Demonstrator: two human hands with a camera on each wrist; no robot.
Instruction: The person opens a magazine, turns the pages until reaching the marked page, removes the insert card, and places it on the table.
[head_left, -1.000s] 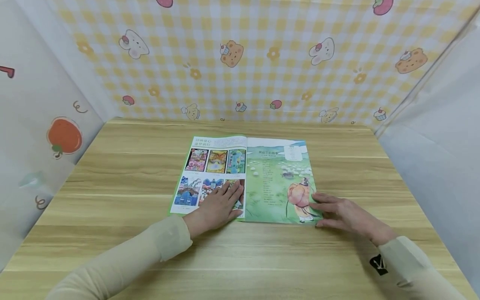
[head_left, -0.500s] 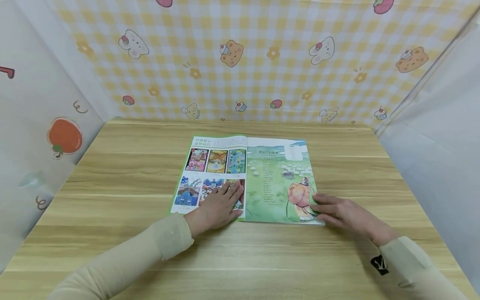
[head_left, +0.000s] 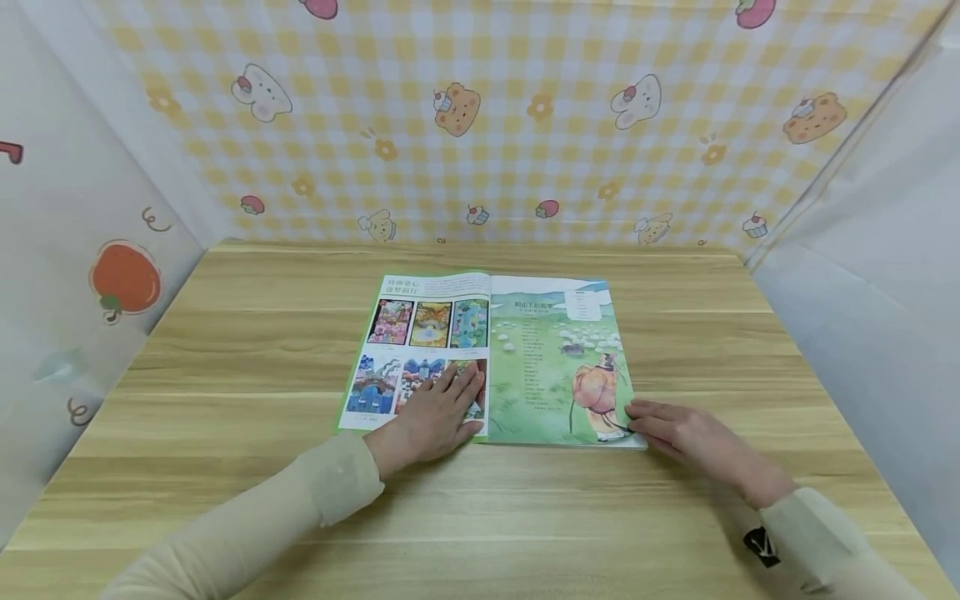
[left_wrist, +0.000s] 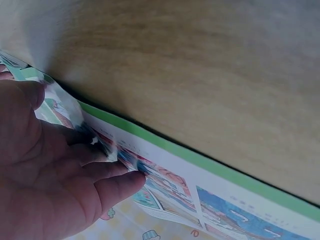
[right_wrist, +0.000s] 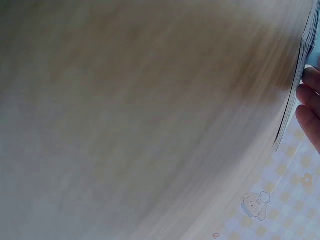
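Observation:
A magazine (head_left: 558, 367) lies spread on the table. Its left page (head_left: 356, 417) shows rows of small colourful pictures; the right page is a green meadow scene with a robed figure. My left hand (head_left: 435, 412) rests flat on the lower part of the left page beside the fold. In the left wrist view the left hand (left_wrist: 65, 165) has its fingers extended over the printed pictures. My right hand (head_left: 701, 437) touches the magazine's lower right edge with its fingertips, the thumb hidden. The right wrist view shows its fingers (right_wrist: 310, 95) against the stacked page edges.
The wood-grain table (head_left: 247, 350) surrounds the magazine. Behind it rises a yellow checked cloth (head_left: 495, 150) with cartoon prints. Pale walls (head_left: 97, 192) stand at both sides, the left one with a red fruit print (head_left: 125, 277).
My right hand has drawn its fingers closer together and slid slightly down along the magazine's right edge. The left hand stays on the left page. The whole view has shifted a little.

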